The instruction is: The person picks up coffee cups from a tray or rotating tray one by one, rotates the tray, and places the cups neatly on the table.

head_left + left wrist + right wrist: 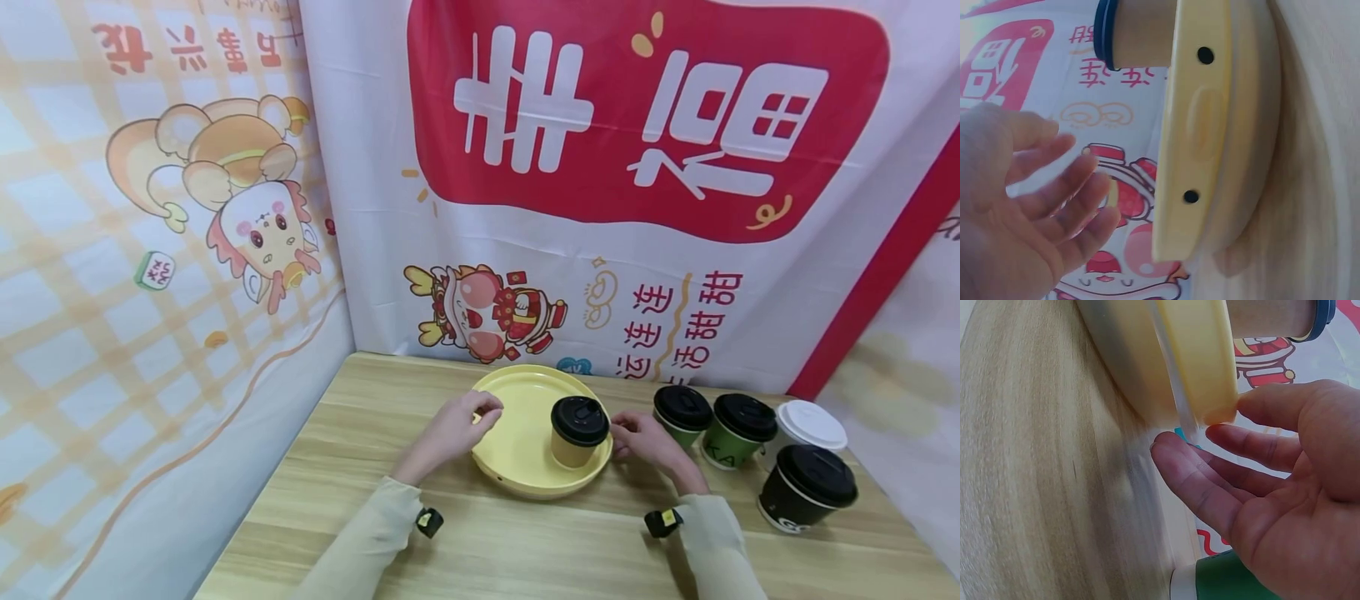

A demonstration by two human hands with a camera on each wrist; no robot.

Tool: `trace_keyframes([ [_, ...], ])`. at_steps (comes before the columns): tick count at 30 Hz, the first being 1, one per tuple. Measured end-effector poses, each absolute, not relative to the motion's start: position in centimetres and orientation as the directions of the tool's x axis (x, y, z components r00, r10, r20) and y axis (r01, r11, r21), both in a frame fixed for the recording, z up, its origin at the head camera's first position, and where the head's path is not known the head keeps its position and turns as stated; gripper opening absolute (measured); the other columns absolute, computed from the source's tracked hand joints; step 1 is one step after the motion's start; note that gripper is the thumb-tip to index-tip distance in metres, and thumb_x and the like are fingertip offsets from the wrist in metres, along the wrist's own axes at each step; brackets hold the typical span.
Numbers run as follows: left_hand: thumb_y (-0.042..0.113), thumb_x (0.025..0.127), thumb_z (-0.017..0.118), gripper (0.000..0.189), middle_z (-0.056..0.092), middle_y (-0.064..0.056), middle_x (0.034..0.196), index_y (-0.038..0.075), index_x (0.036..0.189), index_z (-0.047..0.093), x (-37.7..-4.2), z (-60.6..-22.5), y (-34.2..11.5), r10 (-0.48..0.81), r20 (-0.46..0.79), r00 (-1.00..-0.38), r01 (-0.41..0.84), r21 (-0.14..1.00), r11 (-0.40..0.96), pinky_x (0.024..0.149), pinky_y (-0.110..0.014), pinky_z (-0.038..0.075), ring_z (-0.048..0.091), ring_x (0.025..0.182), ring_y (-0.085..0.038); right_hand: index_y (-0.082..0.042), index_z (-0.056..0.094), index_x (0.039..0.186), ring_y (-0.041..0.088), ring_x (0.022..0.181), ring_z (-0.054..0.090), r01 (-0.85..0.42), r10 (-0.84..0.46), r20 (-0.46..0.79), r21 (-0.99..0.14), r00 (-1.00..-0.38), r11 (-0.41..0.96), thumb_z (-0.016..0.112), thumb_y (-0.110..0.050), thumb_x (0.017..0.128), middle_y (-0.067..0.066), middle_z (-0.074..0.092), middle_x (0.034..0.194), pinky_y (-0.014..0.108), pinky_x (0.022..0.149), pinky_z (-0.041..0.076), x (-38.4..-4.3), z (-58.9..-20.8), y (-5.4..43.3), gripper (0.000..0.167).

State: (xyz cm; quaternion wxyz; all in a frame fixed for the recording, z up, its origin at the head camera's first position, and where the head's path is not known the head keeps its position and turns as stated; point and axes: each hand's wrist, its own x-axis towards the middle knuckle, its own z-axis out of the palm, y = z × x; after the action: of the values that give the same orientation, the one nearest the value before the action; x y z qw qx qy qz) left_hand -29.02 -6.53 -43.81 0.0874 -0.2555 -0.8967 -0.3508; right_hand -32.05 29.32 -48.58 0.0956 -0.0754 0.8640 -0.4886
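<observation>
A round yellow tray (517, 433) with a raised rim lies on the wooden table. On its right half stands a tan paper cup (572, 450) with a black lid. My right hand (647, 440) is at the tray's right edge; in the right wrist view its thumb and forefinger pinch the rim (1207, 362). At the left edge, my left hand (457, 427) hovers with loosely bent fingers and holds nothing. The left wrist view shows this hand (1035, 206) apart from the tray's side (1194, 131), which has two dark holes.
Right of the tray stand two green cups (678, 433) with black lids, a white-lidded cup (813, 423) and a black cup (795, 504). The table (525, 550) meets a printed cloth (375, 250) at the back and another cloth (187, 400) at the left.
</observation>
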Motion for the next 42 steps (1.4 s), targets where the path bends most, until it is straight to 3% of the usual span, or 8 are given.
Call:
trace_keyframes([
  [6,0.021,0.097,0.059,0.024,0.068,-0.01,0.113,0.008,0.117,0.065,-29.9,-44.5,-6.1,0.266,0.324,-0.908,0.419,0.664,0.619,0.092,-0.043,0.053,0.064,0.107,-0.028,0.007,0.059,0.114,0.026,0.081,0.068,-0.053,-0.237,-0.077,-0.866,-0.968,0.498,0.053,-0.017,0.101,0.011,0.066,0.092,0.04,0.073,0.06,-32.1,-48.7,29.1,0.028],
  [13,0.025,0.096,0.059,0.031,0.067,-0.015,0.116,0.006,0.121,0.063,-31.2,-45.3,-6.5,0.108,0.26,-0.96,0.264,0.697,0.667,0.093,-0.048,0.051,0.063,0.106,-0.031,0.006,0.059,0.115,0.025,0.081,0.068,-0.06,-0.239,-0.078,-0.851,-0.968,0.522,0.053,-0.02,0.102,0.012,0.066,0.092,0.04,0.074,0.06,-32.1,-48.3,29.1,0.03],
  [22,0.037,0.097,0.055,0.045,0.06,-0.019,0.131,0.008,0.131,0.057,-32.3,-45.5,-7.3,0.003,0.14,-0.99,0.105,0.732,0.673,0.1,-0.053,0.047,0.057,0.119,-0.036,0.006,0.058,0.116,0.024,0.081,0.067,-0.057,-0.243,-0.085,-0.851,-0.966,0.523,0.052,-0.019,0.102,0.012,0.066,0.092,0.04,0.074,0.06,-32.1,-48.2,29.0,0.03],
  [34,0.037,0.098,0.053,0.052,0.051,-0.018,0.144,0.012,0.143,0.047,-32.8,-47.0,-8.4,0.043,0.069,-0.997,0.081,0.767,0.636,0.104,-0.056,0.045,0.052,0.127,-0.037,0.007,0.058,0.116,0.025,0.082,0.067,-0.059,-0.253,-0.088,-0.853,-0.963,0.519,0.052,-0.019,0.102,0.013,0.066,0.093,0.04,0.074,0.059,-31.9,-48.1,29.0,0.03],
  [42,0.035,0.1,0.051,0.052,0.051,-0.023,0.142,0.012,0.146,0.044,-32.8,-46.9,-8.3,0.061,0.053,-0.997,0.079,0.772,0.631,0.104,-0.054,0.046,0.056,0.124,-0.038,0.007,0.058,0.115,0.025,0.082,0.068,-0.064,-0.256,-0.082,-0.856,-0.963,0.513,0.053,-0.02,0.102,0.012,0.067,0.092,0.041,0.074,0.059,-31.6,-48.0,29.2,0.031],
])
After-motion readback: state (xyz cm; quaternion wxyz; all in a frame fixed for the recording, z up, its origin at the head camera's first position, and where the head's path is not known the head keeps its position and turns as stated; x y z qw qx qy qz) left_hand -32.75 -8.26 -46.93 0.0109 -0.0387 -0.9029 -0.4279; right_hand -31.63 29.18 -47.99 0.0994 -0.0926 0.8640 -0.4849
